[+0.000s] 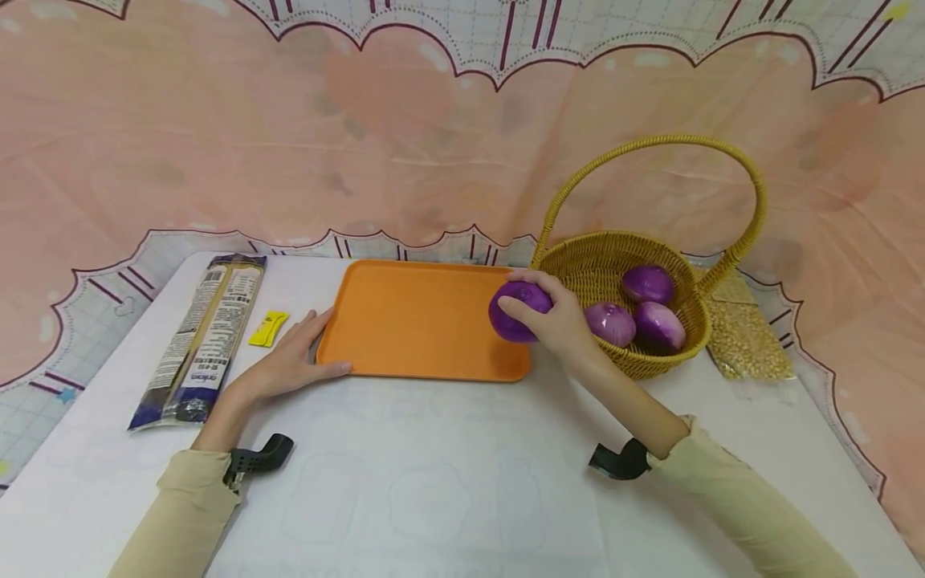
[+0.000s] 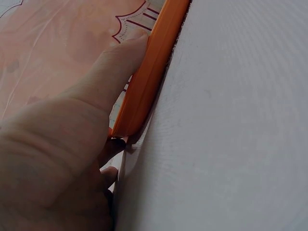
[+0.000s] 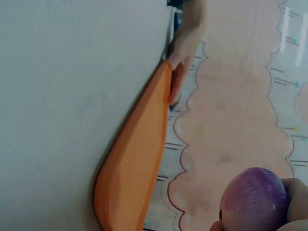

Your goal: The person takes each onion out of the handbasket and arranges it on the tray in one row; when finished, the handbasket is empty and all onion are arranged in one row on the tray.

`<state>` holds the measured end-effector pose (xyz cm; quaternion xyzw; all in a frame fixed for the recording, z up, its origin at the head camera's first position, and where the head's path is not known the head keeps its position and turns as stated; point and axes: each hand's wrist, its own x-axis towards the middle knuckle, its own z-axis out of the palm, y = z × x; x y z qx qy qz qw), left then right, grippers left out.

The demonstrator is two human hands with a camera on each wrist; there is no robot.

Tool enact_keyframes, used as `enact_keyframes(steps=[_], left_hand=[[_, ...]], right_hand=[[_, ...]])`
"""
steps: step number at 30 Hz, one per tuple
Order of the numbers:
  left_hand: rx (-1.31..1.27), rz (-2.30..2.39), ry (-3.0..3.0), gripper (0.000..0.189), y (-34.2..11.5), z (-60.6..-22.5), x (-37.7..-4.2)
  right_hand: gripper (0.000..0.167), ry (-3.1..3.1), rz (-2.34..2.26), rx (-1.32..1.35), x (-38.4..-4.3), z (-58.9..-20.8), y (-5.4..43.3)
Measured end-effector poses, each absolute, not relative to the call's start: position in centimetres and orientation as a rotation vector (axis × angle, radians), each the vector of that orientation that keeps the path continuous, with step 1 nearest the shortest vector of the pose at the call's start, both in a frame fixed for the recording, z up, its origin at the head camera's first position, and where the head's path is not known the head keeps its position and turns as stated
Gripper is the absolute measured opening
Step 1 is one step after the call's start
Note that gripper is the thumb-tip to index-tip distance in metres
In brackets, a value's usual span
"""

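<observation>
Onion (image 1: 519,310) grasped in right hand (image 1: 552,317), above tray (image 1: 422,321) right edge, beside basket (image 1: 614,265) holding three more onions (image 1: 639,313); left hand (image 1: 289,361) relaxed, fingers flat against tray's near-left corner

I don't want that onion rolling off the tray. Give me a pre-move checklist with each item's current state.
1. Grip: right hand has fingers curled round the purple onion: ok.
2. Tray steadied: left hand rests against the near left corner of the orange tray: ok.
3. Landing spot: tray surface under the onion shows bare: ok.
4. Onion's height: whether it touches the tray or is above it: cannot tell.
5. Wicker basket close beside the tray's right edge; touching or apart: cannot tell.
6. Three onions remain in the basket, away from the tray: ok.
</observation>
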<state>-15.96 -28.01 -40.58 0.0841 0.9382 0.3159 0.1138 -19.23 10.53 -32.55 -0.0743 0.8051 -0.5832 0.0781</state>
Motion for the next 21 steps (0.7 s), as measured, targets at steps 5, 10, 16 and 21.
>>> enact_keyframes(steps=[5,10,16,21], left_hand=[[0.256,0.917,2.755,0.105,-28.1,-40.8,-16.1],[0.266,0.918,2.762,0.107,-28.1,-40.9,-16.2],[0.261,0.926,2.751,0.108,-28.1,-40.9,-16.1],[0.268,0.926,2.753,0.108,-28.2,-41.0,-16.0]], right_hand=[[0.042,2.373,-1.708,-0.219,-19.3,-32.9,9.4],[0.042,2.365,-1.7,-0.24,-19.5,-33.5,8.1],[0.043,2.319,-1.692,-0.229,-19.7,-34.0,6.7],[0.044,2.313,-1.668,-0.227,-19.7,-34.0,5.8]])
